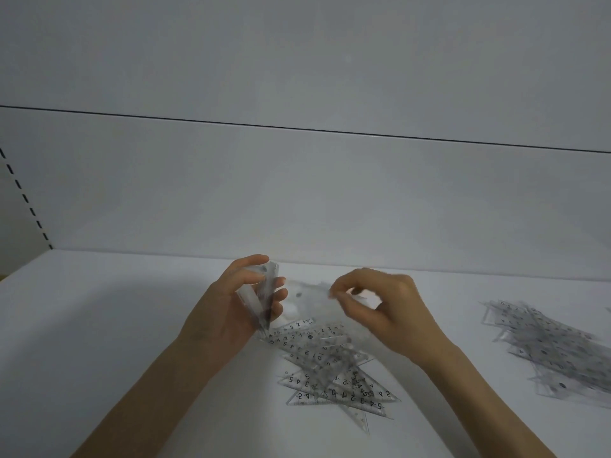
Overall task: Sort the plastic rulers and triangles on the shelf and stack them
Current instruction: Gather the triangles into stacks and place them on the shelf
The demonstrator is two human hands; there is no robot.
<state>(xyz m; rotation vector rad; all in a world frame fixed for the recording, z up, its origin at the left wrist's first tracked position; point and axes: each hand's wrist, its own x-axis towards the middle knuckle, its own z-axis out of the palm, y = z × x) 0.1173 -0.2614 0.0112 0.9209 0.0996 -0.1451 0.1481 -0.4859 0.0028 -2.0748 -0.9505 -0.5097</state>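
— The room?
— A white back panel (pixel 297 193), then a white shelf (pixel 99 309), with a slotted upright (pixel 26 200) at far left.
— The pieces?
— A blurred heap (pixel 545 352) lies at right and loose triangles (pixel 330 368) lower centre. The left hand (pixel 231 305) has its fingers curled round an upright clear bundle (pixel 261 299). The right hand (pixel 386 309) pinches a blurred clear piece (pixel 307 294).

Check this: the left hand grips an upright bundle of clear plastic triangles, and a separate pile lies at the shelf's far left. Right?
No: the head view shows the separate pile at the shelf's far right. The left hand does grip the upright bundle.
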